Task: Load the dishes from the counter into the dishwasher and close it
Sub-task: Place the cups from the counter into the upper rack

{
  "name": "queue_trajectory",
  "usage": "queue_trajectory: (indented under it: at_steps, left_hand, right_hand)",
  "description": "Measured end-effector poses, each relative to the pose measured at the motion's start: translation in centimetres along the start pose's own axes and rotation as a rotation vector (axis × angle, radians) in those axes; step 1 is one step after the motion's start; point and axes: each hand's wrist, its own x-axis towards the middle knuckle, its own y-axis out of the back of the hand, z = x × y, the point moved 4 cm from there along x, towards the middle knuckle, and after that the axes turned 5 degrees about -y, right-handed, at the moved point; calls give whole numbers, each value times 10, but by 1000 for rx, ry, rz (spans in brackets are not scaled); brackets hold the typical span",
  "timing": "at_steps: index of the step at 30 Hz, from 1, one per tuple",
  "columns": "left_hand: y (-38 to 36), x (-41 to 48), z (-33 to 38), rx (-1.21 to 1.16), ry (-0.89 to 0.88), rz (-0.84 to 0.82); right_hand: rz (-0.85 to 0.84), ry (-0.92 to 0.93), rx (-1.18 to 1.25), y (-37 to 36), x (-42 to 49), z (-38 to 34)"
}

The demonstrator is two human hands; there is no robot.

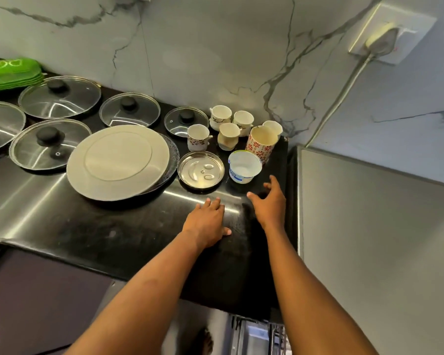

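The left grip (208,221) rests flat with straight fingers on the glossy black worktop (113,234). The right grip (269,203) hovers spread and empty just in front of a white plastic tub (244,166) near the right edge. A matte white plate (118,162), a round steel dish (201,172), ceramic cups (220,115) and glass lids (59,103) crowd the back edge; the dishwasher rack (256,336) is cut off below.
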Motion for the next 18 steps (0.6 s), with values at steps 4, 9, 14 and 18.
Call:
queue_trajectory:
  at_steps: [4,9,14,18]
  left_hand:
    - [-3,2,-2,-11,22,-21]
    - [-2,6,-5,-15,34,-42]
    - [-2,9,-7,-12,27,-54]
    - [-4,8,-8,-18,20,-46]
  right_hand:
    - [-11,60,61,-27,20,-9]
    - [100,110,115,-49,29,-14]
    - [164,127,132,-50,32,-18]
    - [155,114,156,-46,27,-14]
